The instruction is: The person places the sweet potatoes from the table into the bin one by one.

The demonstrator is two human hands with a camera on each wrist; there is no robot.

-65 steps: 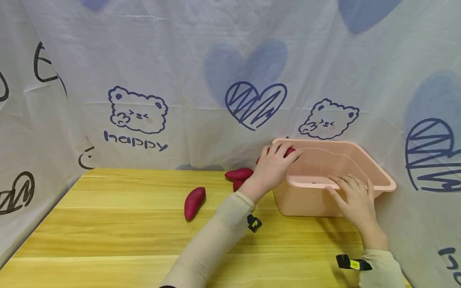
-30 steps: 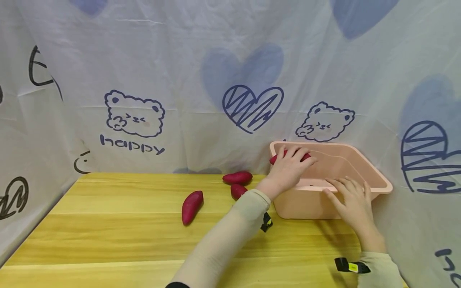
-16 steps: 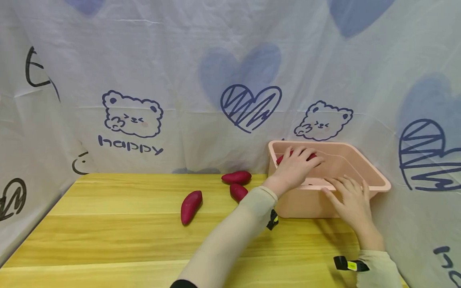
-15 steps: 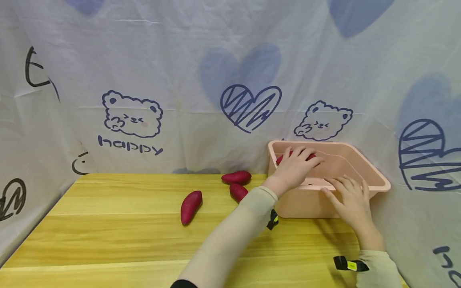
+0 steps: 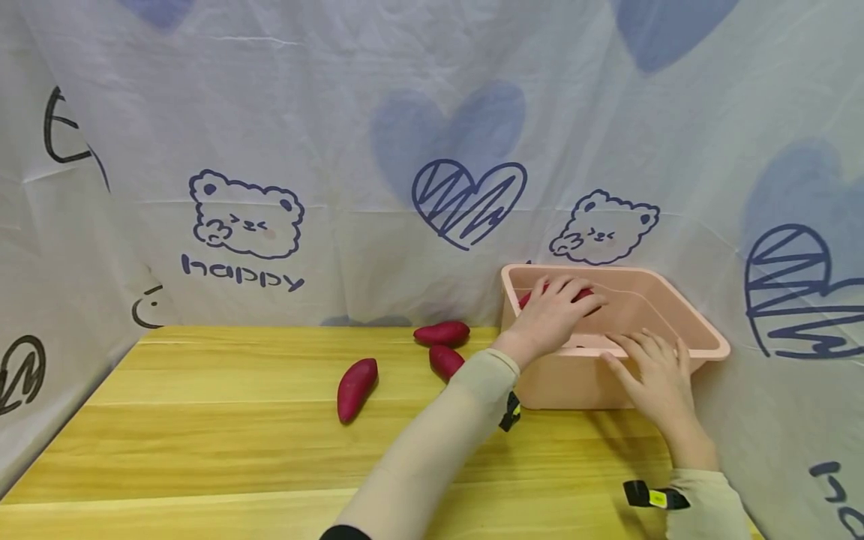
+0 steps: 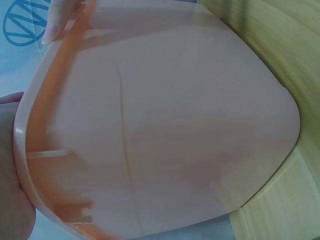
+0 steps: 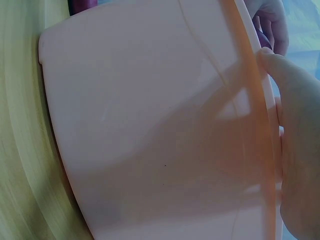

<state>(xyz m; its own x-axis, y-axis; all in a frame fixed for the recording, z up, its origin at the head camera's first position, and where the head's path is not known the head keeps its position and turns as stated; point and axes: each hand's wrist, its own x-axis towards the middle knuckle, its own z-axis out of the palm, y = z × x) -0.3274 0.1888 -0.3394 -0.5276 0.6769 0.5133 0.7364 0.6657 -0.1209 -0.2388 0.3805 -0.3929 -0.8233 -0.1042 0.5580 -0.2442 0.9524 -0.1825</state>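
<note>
My left hand (image 5: 550,315) reaches over the near rim of a pink plastic bin (image 5: 574,384) and holds a purple-red sweet potato (image 5: 524,300) inside its left end. The palm and fingers cover most of that sweet potato. Farther right, my right hand (image 5: 664,382) grips the bin's near rim, fingers over the inside and thumb at the front. In the right wrist view, the right thumb (image 7: 287,75) lies against the rim, and a bit of the sweet potato (image 7: 263,40) shows under the left fingers.
On the wooden table (image 5: 223,450), one sweet potato (image 5: 358,390) lies left of the left forearm. Two more, a rear sweet potato (image 5: 442,334) and a partly hidden sweet potato (image 5: 445,362), lie by the bin's left side. A printed cloth (image 5: 351,150) hangs behind.
My left hand has carried the sweet potato rightward from the bin's left edge to inside the bin, then stays nearly still. The right hand keeps its place on the rim.
</note>
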